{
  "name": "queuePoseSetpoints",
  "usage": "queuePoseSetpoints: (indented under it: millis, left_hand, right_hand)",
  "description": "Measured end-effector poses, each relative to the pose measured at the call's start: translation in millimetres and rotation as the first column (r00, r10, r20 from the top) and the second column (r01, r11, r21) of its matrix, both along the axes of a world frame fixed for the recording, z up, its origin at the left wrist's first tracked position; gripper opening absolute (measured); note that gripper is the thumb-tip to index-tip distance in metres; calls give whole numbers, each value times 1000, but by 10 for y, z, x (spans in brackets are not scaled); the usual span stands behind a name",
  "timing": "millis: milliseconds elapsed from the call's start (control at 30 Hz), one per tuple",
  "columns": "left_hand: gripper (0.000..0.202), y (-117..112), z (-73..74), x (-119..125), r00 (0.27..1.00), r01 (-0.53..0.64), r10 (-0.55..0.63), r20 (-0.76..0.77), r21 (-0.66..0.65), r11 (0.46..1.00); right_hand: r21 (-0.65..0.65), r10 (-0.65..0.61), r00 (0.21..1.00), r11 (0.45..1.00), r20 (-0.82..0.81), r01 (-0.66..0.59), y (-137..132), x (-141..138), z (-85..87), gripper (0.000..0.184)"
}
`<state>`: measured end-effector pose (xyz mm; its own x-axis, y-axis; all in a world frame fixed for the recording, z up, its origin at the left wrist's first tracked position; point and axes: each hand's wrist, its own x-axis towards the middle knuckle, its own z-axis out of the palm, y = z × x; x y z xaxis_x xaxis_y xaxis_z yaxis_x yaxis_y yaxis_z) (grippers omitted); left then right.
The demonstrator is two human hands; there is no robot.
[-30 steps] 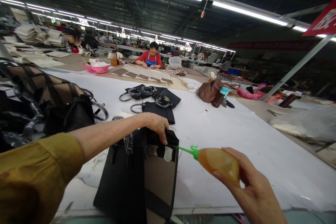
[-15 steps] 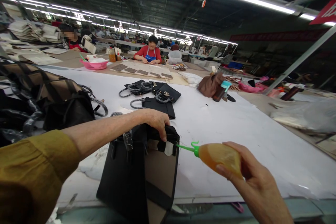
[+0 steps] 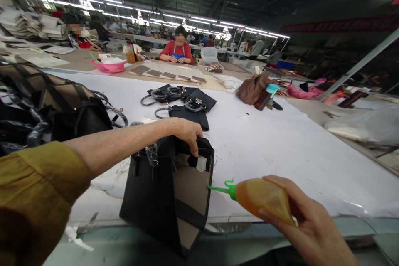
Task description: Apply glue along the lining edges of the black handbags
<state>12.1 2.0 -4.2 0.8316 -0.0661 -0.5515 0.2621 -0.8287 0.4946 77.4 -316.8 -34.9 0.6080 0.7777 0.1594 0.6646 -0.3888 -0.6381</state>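
Observation:
A black handbag (image 3: 149,199) with a beige lining lies at the table's front edge, its open side turned to the right. My left hand (image 3: 189,133) grips the bag's far upper edge, thumb on the inside and the other fingers hidden behind. In my right hand (image 3: 299,212) is a squeeze bottle (image 3: 262,197) of amber liquid, lying nearly level. Its thin green nozzle (image 3: 218,189) reaches the bag's right edge, about halfway down. A plastic-wrapped handle (image 3: 152,156) hangs over the bag's dark face.
More black bags (image 3: 71,112) crowd the left side. Black bag pieces with wrapped handles (image 3: 190,112) lie beyond my left hand. A brown cloth bundle (image 3: 252,88) and a teal-capped bottle (image 3: 264,97) stand farther right. Across the table a person in red (image 3: 177,52) works near a pink basin (image 3: 107,66).
The nozzle has moved down along the bag's right edge, from near the top corner to about halfway. My left hand keeps its hold on the bag. The camera view has shifted slightly.

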Motion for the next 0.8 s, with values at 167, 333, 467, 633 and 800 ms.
queuePoseSetpoints:
  millis: [167,333,467,633,800]
  left_hand:
    - [33,-35,35,7,1000,2,-2,5,34,999]
    - [32,-67,67,-5,1000,-9,10,-20,47,999]
    - [34,-115,163,-12,999,24,-19,-40,147,989]
    - [43,-244,313,-41,995,96,-87,-43,292,952]
    - [35,-381,357,-137,996,73,-88,23,378,923]
  right_hand:
    - [15,20,998,1000,57,-21,-15,-82,31,37]
    - [-24,30,996,999,86,-28,-8,-49,44,41]
    - [53,-7,993,999,117,1,76,6,64,38]
    - [207,-67,989,977,128,40,209,-26,132,37]
    - [215,-57,987,976,152,23,127,1,94,39]
